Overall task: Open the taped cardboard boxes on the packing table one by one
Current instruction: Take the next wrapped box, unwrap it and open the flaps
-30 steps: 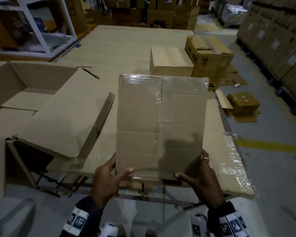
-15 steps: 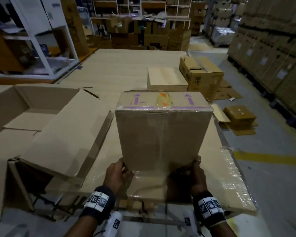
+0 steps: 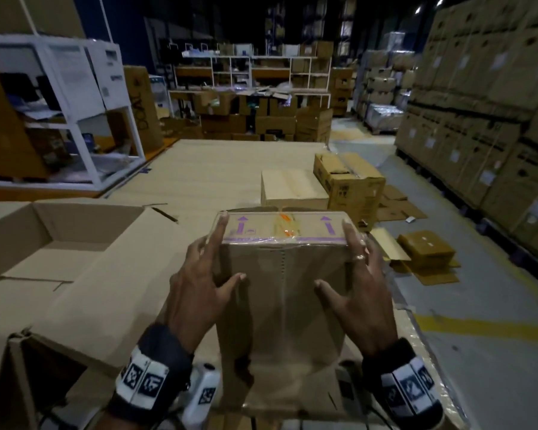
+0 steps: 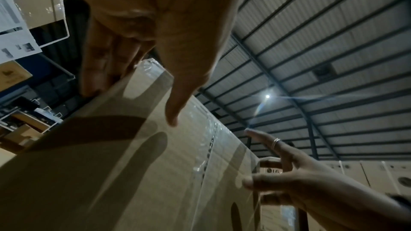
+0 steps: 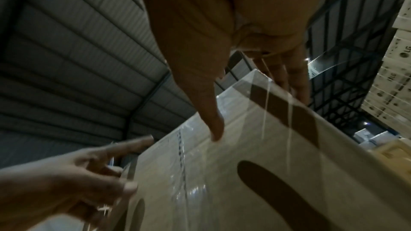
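1. My left hand (image 3: 199,293) and right hand (image 3: 359,294), fingers spread straight, press the taped box (image 3: 281,305) at lower centre on the packing table (image 3: 218,169).
2. Its top bears purple arrows (image 3: 327,225).
3. Only the wrist views show "LG" on the stacked cartons (image 5: 398,55) at right.

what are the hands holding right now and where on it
The plastic-wrapped cardboard box, held between both hands: left hand flat on its left side, right hand flat on its right, fingers straight, thumbs on the near face.

Cardboard-covered packing table (image 3: 230,169) — taped box (image 3: 281,293), two boxes (image 3: 294,189) behind.
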`<state>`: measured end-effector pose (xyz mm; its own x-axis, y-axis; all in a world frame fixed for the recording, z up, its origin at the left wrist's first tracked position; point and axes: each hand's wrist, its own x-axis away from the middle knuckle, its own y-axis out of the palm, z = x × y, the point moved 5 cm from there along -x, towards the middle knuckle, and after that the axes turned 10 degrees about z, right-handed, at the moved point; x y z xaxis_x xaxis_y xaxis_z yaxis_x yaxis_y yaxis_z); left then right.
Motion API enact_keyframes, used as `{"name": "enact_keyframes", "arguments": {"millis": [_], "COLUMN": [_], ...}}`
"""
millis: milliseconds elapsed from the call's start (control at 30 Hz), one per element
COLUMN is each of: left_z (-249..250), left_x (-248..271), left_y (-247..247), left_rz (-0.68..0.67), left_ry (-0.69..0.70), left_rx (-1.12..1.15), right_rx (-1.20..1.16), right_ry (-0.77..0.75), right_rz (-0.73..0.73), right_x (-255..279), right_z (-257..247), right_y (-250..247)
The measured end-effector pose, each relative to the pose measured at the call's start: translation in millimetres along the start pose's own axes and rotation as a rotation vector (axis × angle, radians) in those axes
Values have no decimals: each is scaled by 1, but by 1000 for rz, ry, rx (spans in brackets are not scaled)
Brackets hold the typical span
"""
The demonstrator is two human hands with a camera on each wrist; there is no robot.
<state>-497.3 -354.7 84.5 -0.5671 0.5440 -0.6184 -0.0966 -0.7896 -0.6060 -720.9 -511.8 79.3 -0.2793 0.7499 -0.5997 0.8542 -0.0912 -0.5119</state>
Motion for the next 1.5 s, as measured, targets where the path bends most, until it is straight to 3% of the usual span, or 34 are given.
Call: {"name": "enact_keyframes", "arguments": {"millis": [67, 200, 400, 567, 667, 800, 833, 967, 1033, 1300, 1500], "left_z": [-4, -8, -10, 4, -2, -1, -1, -17, -24, -58, -105], "left_x": [-12, -17, 18, 82, 120, 151, 151, 159, 167, 187, 202], "left_y": [7, 9, -5, -39, -48, -42, -42, -33, -24, 25, 66], "left_rz": [-108, -84, 8, 117, 157, 130, 123, 182, 207, 95, -95], "left_ry": [-35, -30, 67, 158, 160, 441, 400, -25, -133, -287, -398], "left_rx": [-73, -70, -26, 31, 23, -91, -16, 438, 548, 517, 391], "right_rx": [158, 299, 357, 250, 258, 127, 69, -72, -97, 7, 58], "right_ry": [-24, -66, -166, -234, -264, -185, -163, -94, -60, 86, 226], "right_rz": [-90, -173, 1, 191, 206, 157, 154, 132, 117, -1, -107], "right_x": [-15, -25, 21, 78, 110, 128, 132, 149, 156, 165, 183], "right_z": [-1, 7, 7, 1, -3, 2, 3, 11, 18, 69, 108], "right_y": [3, 9, -11, -44, -56, -64, -64, -54, -43, 11, 57]}}
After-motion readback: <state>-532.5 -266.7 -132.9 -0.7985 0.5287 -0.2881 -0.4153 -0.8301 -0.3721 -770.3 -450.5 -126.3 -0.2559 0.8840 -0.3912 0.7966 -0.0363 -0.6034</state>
